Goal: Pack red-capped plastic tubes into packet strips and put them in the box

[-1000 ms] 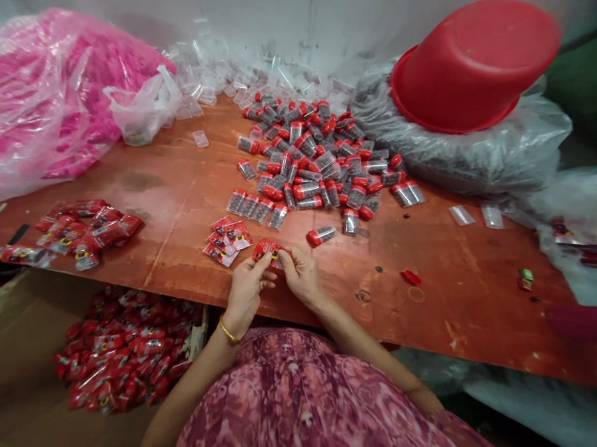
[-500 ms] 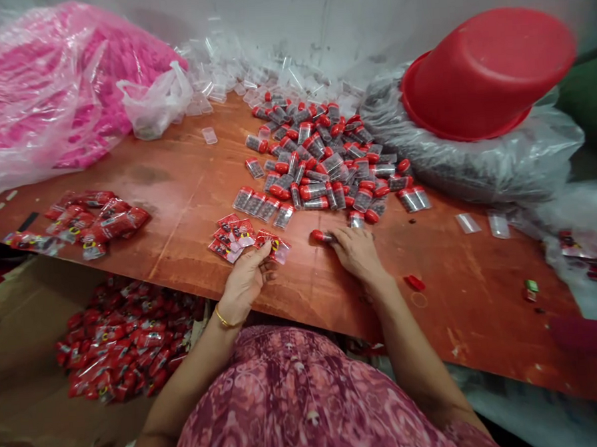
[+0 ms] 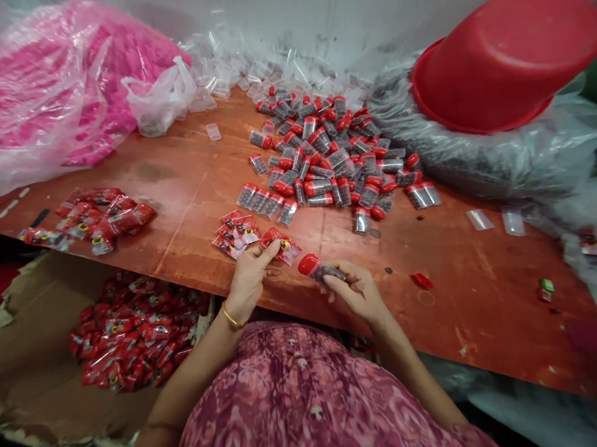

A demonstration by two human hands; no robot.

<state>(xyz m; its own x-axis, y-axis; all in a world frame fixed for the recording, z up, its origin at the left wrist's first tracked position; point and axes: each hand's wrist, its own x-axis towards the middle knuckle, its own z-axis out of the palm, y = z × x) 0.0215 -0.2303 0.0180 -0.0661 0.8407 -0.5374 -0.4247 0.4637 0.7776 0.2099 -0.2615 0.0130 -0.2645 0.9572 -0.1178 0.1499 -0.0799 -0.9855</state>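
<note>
My left hand [image 3: 252, 277] pinches a red printed packet [image 3: 282, 244] with a clear part, just above the table's front edge. Beside it lie several more flat packets [image 3: 235, 232], overlapping. In my right hand [image 3: 357, 290] is a small clear container [image 3: 327, 271] with a red cap and dark contents, its cap pointing left toward the packet. A gap separates the two. Beyond my hands spreads a heap of similar red-capped containers [image 3: 320, 159], with a few lined up [image 3: 266, 204] at its near left edge.
Filled red packets [image 3: 111, 216] lie on the left; more fill a cardboard box [image 3: 26, 371] below. A pink-filled bag [image 3: 71, 82] stands back left. At back right a red bucket [image 3: 505, 59] rests upside down on a grey bag [image 3: 490, 167]. Clear plastic pieces [image 3: 250, 59] line the wall.
My right hand has lifted the red-capped container off the table and brought it nearer to me, turning it in the fingers. My left hand keeps its pinch on the packet.
</note>
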